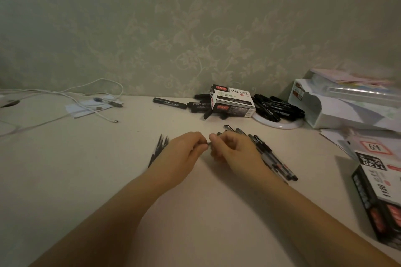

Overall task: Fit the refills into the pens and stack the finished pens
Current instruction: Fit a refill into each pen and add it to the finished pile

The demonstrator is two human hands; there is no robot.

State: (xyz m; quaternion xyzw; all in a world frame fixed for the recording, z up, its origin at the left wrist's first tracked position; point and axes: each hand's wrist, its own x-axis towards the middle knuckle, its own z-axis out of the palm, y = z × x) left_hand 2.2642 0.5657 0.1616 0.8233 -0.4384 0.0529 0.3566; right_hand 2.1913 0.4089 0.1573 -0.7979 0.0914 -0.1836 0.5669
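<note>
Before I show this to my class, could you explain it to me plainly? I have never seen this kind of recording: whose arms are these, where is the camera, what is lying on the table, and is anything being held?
There is no machine here. One wide-angle camera sits on a person's head and looks down at their own bare arms.

The left hand and right hand meet fingertip to fingertip, pinching a small pen part; most of it is hidden, so I cannot say which piece.

On the pale table, a bundle of thin dark refills lies left of the hands and a row of pens to the right. Further back stand a marker box with black markers around it, white cables on the left and another box at the right edge.
</note>
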